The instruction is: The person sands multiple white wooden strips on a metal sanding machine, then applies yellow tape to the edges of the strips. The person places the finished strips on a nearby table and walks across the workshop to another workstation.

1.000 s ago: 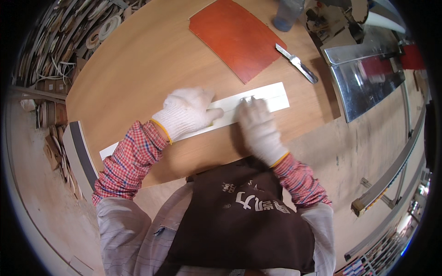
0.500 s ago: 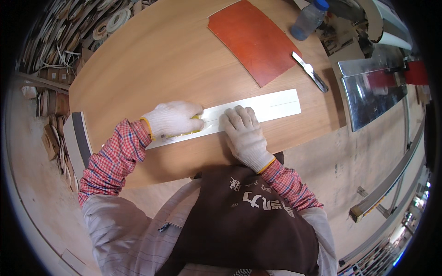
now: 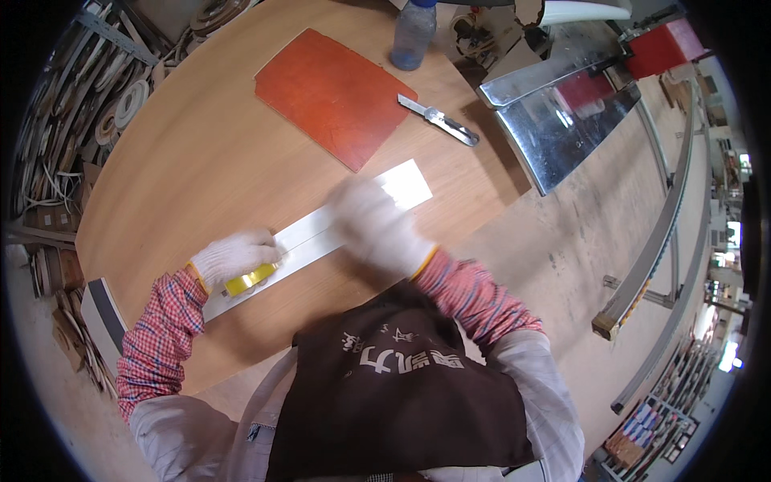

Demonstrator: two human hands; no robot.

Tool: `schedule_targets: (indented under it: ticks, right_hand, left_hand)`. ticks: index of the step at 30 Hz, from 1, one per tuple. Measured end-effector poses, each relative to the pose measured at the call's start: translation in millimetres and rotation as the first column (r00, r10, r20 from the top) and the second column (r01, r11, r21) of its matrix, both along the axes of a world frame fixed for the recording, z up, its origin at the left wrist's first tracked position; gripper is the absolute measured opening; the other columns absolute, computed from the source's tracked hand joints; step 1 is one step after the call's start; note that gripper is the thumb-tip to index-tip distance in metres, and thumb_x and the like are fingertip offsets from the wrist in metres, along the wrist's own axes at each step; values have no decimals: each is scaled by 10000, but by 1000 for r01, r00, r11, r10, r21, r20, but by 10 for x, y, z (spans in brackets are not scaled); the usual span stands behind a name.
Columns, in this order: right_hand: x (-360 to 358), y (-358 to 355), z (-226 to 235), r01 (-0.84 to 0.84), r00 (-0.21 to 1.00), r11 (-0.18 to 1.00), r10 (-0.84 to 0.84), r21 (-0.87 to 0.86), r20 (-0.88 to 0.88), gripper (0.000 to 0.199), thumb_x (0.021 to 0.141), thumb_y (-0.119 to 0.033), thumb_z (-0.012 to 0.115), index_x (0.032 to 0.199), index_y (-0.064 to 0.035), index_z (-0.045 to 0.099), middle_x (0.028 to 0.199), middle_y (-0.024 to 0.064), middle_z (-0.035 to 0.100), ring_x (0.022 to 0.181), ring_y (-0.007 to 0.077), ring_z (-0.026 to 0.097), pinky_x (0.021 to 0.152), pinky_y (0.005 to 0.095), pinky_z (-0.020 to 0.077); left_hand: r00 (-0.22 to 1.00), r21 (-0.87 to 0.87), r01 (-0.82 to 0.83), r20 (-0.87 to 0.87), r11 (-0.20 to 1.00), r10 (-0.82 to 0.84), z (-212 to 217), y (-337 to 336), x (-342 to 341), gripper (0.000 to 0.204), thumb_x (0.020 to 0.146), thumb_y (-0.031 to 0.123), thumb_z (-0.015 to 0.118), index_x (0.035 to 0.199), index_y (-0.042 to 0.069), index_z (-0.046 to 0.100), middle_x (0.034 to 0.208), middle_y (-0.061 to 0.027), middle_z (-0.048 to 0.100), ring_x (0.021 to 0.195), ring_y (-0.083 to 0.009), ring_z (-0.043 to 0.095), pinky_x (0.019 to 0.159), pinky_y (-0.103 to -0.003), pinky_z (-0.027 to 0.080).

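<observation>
A long white strip (image 3: pixel 307 240) with a thin line along it lies slantwise on the wooden table (image 3: pixel 173 165). My left hand (image 3: pixel 235 259), in a white knit glove, is closed on a roll of yellow tape (image 3: pixel 251 279) at the strip's left part. My right hand (image 3: pixel 377 221), gloved alike, is over the strip's right part. Motion smears its fingers, so whether they hold anything or touch the strip cannot be seen. Beyond the strip lies a utility knife (image 3: pixel 442 122), its blade pointing toward an orange-brown sheet (image 3: pixel 337 98).
A clear bottle with a blue cap (image 3: pixel 413 38) stands near the far edge. Right of the table is a shiny metal surface (image 3: pixel 566 120) with a red block (image 3: pixel 662 48). A long metal rail (image 3: pixel 650 273) runs at the right. Stacked offcuts (image 3: pixel 72 112) fill the far left.
The view has turned, shifting the scene leftward. My right hand, earlier resting with fingers on the strip, is now in fast motion. More of the tape roll shows by my left hand.
</observation>
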State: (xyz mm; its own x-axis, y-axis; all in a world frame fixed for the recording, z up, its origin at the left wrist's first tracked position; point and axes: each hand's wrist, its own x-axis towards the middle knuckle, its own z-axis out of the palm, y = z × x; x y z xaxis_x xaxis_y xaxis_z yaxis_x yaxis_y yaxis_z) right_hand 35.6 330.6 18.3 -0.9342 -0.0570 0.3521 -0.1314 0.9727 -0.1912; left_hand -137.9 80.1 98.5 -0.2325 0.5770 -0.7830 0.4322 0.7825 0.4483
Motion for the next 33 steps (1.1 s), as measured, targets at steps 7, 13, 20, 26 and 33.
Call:
schedule_targets:
  ticks: [7,13,20,26,33]
  right_hand:
    - [-70,1596,145,493,758,792,-594,360,270,322,936,-262,723,1182,-95,603,1163,137,676,1123,355,669,878,490,590]
    - [97,1847,-39,513,839,857,-514,55,176,222,1039,-206,591,1194,-61,656,1073,180,718,942,350,743,799,489,584]
    - [510,55,577,418,781,499,229,-759,581,242,1017,-199,630,1175,-31,705,912,191,717,828,358,705,765,436,564]
    - [355,-663,259,401,738,594,241,-697,630,282,1003,-235,628,1204,-50,697,1026,269,725,1004,489,680,887,516,559]
    - [186,-404,76,455,747,442,283,-773,601,285,1033,-292,656,1210,-74,701,1051,273,721,987,462,692,868,471,567]
  left_hand:
    - [986,-64,-116,112,991,123,-69,53,-7,556,974,488,605,1253,21,717,1249,-207,705,1231,-322,641,1066,-397,489]
    - [989,-160,-128,59,979,139,221,184,53,508,914,451,627,1238,71,719,1179,-141,727,1090,-272,686,940,-394,535]
    - [997,-110,-64,36,992,68,170,147,24,502,907,471,620,1211,82,709,1112,-150,727,1011,-273,707,879,-403,556]
    - [996,-123,-87,13,989,89,289,173,50,496,918,450,635,1211,56,703,1125,-145,721,1020,-273,700,887,-398,553]
    - [956,159,-269,165,950,243,168,-356,3,464,985,339,626,1284,-12,672,1191,-138,703,1070,-235,673,942,-358,537]
